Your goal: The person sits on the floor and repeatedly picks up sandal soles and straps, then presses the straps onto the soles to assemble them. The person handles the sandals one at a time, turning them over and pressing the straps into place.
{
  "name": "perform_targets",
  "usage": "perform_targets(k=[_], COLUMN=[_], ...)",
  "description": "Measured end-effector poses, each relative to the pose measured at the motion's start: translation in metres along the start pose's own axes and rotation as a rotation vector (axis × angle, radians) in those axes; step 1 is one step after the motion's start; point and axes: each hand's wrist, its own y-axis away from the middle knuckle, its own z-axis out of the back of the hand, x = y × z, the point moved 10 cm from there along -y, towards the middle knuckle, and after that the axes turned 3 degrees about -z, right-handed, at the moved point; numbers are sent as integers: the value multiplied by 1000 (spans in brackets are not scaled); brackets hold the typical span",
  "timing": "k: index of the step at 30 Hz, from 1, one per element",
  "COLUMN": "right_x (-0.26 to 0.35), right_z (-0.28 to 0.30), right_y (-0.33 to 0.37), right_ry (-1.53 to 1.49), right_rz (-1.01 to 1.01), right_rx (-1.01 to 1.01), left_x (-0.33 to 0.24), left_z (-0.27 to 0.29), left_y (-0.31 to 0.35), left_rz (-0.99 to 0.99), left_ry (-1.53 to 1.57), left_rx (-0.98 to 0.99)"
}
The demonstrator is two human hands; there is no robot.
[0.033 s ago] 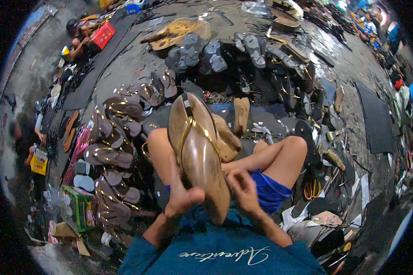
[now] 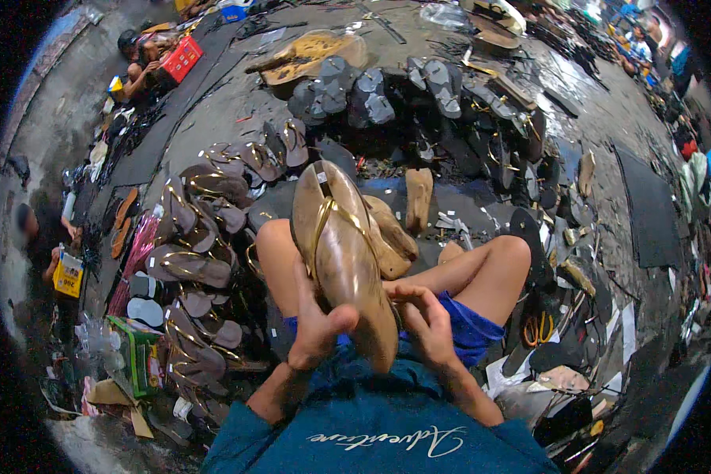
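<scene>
A brown, glossy shoe last (image 2: 346, 253) with a gold thong strap (image 2: 321, 225) across it stands tilted over my lap, toe pointing away from me. A dark sole edge shows along its left side. My left hand (image 2: 320, 328) is closed around its left side, thumb on top near the heel. At its right edge my right hand (image 2: 425, 320) has curled fingers against the side near the heel; what they pinch, if anything, is hidden. Behind the held last lie more wooden lasts, a tan one (image 2: 389, 237) and an upright one (image 2: 419, 197).
Several brown sandals with gold straps (image 2: 189, 268) are heaped at my left. Grey soles (image 2: 369, 99) stand in an arc ahead. Scraps and a black sheet (image 2: 648, 209) lie to the right. A green box (image 2: 137, 355) sits at lower left. Other people (image 2: 138, 67) sit farther off.
The last has shifted slightly, its heel end a little farther from me. My right hand has turned, its fingers now showing more clearly beside the last.
</scene>
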Motion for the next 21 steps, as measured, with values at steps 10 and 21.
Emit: perform_targets(k=[10,21], right_x=[58,23], right_z=[-18,16], right_y=[19,58], right_ry=[98,-966], right_rz=[235,-11], right_rx=[263,14], left_x=[-51,8], left_z=[-48,-71], left_y=[-7,32], left_rz=[-341,187], left_ry=[-404,-415], left_rx=[201,599])
